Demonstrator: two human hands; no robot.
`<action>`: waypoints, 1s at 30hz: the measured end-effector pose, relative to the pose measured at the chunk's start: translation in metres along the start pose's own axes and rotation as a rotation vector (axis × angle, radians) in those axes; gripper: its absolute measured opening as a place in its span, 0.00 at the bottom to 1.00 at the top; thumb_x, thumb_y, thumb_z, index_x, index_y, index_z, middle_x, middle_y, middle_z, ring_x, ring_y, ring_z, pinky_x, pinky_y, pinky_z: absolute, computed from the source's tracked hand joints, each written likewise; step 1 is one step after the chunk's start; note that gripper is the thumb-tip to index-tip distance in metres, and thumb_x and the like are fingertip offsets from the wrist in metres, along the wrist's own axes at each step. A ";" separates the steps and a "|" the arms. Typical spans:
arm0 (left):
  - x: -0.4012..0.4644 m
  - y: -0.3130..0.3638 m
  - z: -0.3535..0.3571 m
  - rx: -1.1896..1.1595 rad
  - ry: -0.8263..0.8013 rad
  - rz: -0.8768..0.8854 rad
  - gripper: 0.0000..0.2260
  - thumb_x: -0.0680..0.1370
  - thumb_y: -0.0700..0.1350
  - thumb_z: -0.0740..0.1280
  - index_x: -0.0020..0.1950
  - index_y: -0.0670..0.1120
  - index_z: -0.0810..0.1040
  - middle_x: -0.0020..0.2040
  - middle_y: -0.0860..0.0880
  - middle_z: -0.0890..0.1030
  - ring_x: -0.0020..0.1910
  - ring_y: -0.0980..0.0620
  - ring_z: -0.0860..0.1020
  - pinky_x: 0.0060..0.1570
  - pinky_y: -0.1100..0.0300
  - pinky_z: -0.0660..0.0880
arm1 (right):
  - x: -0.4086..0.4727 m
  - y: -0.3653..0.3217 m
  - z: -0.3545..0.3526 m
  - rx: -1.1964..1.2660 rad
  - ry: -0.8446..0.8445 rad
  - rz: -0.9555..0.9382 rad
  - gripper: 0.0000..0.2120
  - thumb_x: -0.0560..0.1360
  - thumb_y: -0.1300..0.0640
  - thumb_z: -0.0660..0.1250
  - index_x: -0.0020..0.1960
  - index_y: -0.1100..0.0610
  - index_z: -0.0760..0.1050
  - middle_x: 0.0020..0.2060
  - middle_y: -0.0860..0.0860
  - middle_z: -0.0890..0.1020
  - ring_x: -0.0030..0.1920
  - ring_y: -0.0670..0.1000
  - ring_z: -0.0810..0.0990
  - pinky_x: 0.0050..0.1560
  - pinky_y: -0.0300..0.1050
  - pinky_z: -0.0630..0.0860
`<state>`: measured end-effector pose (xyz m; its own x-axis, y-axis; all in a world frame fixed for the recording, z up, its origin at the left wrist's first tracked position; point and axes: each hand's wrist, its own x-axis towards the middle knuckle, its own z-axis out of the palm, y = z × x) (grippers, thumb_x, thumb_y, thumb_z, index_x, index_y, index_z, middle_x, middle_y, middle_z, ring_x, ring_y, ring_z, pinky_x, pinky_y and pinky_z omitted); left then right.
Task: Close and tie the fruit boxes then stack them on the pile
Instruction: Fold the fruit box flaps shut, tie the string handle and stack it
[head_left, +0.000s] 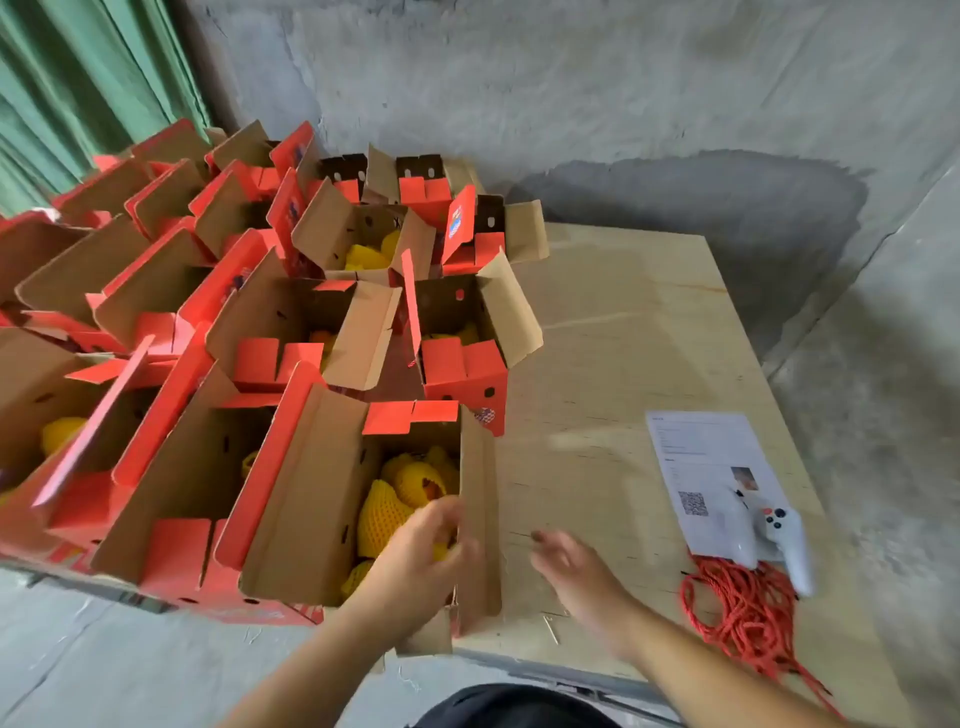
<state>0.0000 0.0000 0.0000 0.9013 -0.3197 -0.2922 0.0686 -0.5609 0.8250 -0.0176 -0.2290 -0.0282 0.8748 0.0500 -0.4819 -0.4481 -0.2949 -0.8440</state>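
Note:
Several open red-and-brown fruit boxes stand on the left half of a plywood table (623, 332). The nearest box (311, 499) has its flaps up and holds fruit in yellow foam nets (400, 493). My left hand (426, 545) is at that box's right edge, fingers curled at the upright right flap (480, 519); motion blur hides whether it grips the flap. My right hand (571, 566) hovers just right of the box over the bare plywood, fingers relaxed and holding nothing. A bundle of red rope (748, 613) lies at the table's right front.
A printed sheet (711, 467) with a QR code lies on the right, a white controller (779, 540) resting on it. A grey concrete wall runs behind, a green curtain (78, 88) hangs at the far left, and concrete floor lies below the table's front edge.

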 end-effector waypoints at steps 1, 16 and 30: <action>0.013 -0.003 0.008 0.049 0.081 -0.048 0.25 0.81 0.56 0.67 0.77 0.63 0.64 0.65 0.66 0.73 0.65 0.60 0.76 0.63 0.61 0.78 | 0.017 -0.015 0.008 -0.015 -0.002 -0.044 0.16 0.84 0.50 0.63 0.71 0.48 0.70 0.65 0.43 0.77 0.64 0.43 0.76 0.64 0.42 0.74; 0.033 -0.023 0.028 0.697 -0.341 0.214 0.25 0.87 0.47 0.56 0.82 0.64 0.54 0.58 0.49 0.81 0.49 0.48 0.80 0.51 0.51 0.79 | 0.057 -0.030 -0.027 -0.730 0.534 -0.507 0.28 0.80 0.48 0.68 0.79 0.49 0.67 0.80 0.59 0.58 0.74 0.62 0.66 0.70 0.61 0.68; 0.043 -0.061 0.002 0.042 0.610 -0.216 0.29 0.80 0.68 0.53 0.78 0.58 0.68 0.75 0.53 0.69 0.74 0.47 0.65 0.74 0.44 0.62 | 0.032 0.022 -0.047 -0.866 0.346 -0.296 0.24 0.87 0.44 0.47 0.80 0.44 0.63 0.84 0.47 0.53 0.83 0.52 0.44 0.79 0.53 0.48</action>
<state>0.0337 0.0188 -0.0638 0.9510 0.2880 -0.1126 0.2703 -0.5973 0.7551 0.0089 -0.2788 -0.0508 0.9978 -0.0066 -0.0662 -0.0318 -0.9212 -0.3878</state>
